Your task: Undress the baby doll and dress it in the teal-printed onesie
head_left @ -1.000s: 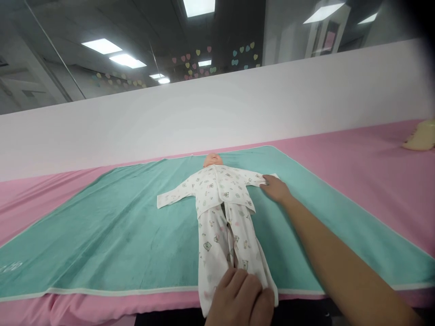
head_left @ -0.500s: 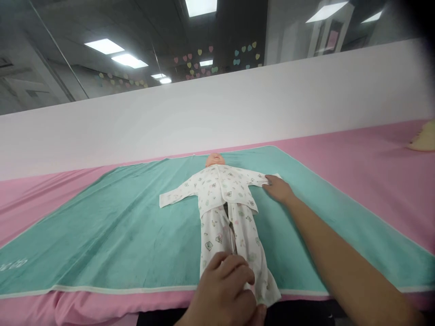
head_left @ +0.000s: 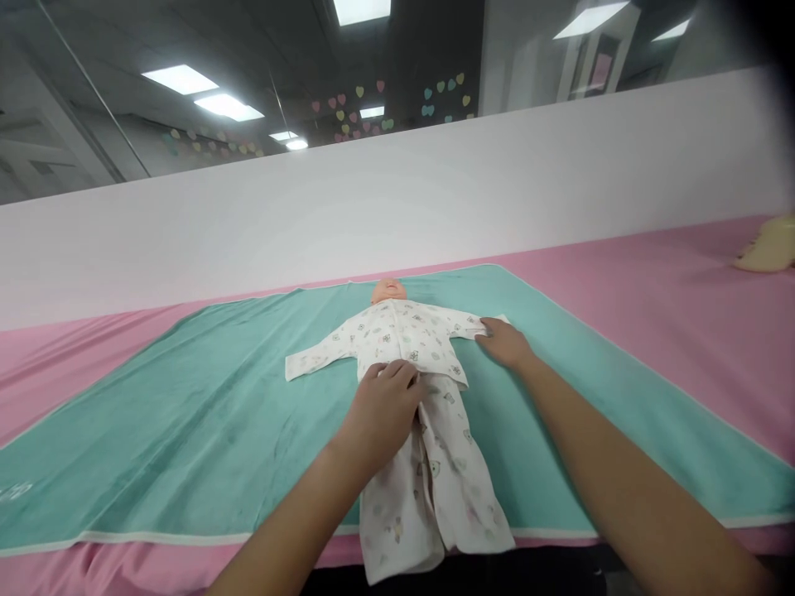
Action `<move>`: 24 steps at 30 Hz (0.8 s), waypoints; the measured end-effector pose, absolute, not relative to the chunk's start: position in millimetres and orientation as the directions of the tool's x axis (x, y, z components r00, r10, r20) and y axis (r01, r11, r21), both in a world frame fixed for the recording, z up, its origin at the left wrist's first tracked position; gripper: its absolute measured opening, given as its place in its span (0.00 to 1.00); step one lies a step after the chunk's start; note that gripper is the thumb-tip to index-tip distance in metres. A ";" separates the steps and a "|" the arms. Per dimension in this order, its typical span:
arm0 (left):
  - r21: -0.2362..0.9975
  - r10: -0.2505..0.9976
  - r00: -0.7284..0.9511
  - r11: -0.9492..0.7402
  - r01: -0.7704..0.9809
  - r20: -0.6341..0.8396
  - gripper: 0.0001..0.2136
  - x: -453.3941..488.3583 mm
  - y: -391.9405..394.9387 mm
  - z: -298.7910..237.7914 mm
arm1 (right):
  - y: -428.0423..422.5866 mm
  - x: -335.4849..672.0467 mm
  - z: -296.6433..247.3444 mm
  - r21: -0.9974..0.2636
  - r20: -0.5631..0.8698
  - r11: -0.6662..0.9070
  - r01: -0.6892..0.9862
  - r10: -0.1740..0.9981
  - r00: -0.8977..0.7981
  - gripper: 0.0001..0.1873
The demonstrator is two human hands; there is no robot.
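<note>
Left hand point(head_left: 383, 410) curls where the patterned top point(head_left: 431, 335) meets the trousers point(head_left: 469, 484); right hand point(head_left: 503, 343) lies on the right sleeve point(head_left: 464, 322); whether either grips cannot be told. The doll point(head_left: 389, 290) lies centrally on a teal blanket point(head_left: 204, 439).

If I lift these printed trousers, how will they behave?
The trousers would probably flop, since the legs lie in loose folds. Looking thin, they may feel light. The hems reaching past the teal mat would likely dangle.
</note>
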State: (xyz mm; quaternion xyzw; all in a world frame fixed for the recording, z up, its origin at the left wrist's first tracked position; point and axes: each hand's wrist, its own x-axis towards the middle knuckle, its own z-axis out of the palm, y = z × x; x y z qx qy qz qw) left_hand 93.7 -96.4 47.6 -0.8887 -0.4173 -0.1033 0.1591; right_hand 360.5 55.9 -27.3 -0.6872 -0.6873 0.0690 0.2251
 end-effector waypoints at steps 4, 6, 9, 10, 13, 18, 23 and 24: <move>-0.153 0.704 0.656 -0.642 0.751 0.271 0.09 93.3 -88.1 44.7 | 58.3 361.3 -27.2 -0.404 0.215 0.042 0.914 0.975 0.051 0.28; -0.163 0.685 0.687 -0.670 0.725 0.243 0.09 93.0 -88.7 43.3 | 59.5 361.6 -27.2 -0.403 0.217 0.043 0.914 0.975 0.050 0.29; -0.171 0.672 0.702 -0.683 0.711 0.237 0.11 92.7 -89.6 40.2 | 61.2 361.5 -27.1 -0.401 0.219 0.046 0.915 0.975 0.047 0.28; -0.160 0.674 0.696 -0.680 0.715 0.246 0.11 92.6 -89.6 39.1 | 61.8 361.4 -27.1 -0.401 0.219 0.046 0.915 0.975 0.047 0.28; -0.132 0.684 0.674 -0.668 0.732 0.279 0.10 92.3 -91.2 36.4 | 63.0 361.3 -27.0 -0.401 0.222 0.050 0.915 0.974 0.044 0.26; -0.195 0.700 0.632 -0.605 0.772 0.333 0.12 96.9 -108.6 39.2 | 63.6 362.0 -27.7 -0.399 0.233 0.059 0.915 0.972 0.039 0.25; -0.234 0.626 0.679 -0.645 0.727 0.384 0.17 114.4 -112.9 51.1 | 63.9 363.2 -28.5 -0.406 0.237 0.067 0.912 0.971 0.034 0.26; -0.235 0.621 0.692 -0.658 0.716 0.368 0.16 119.1 -107.1 53.0 | 63.8 363.5 -28.5 -0.408 0.237 0.068 0.911 0.971 0.034 0.27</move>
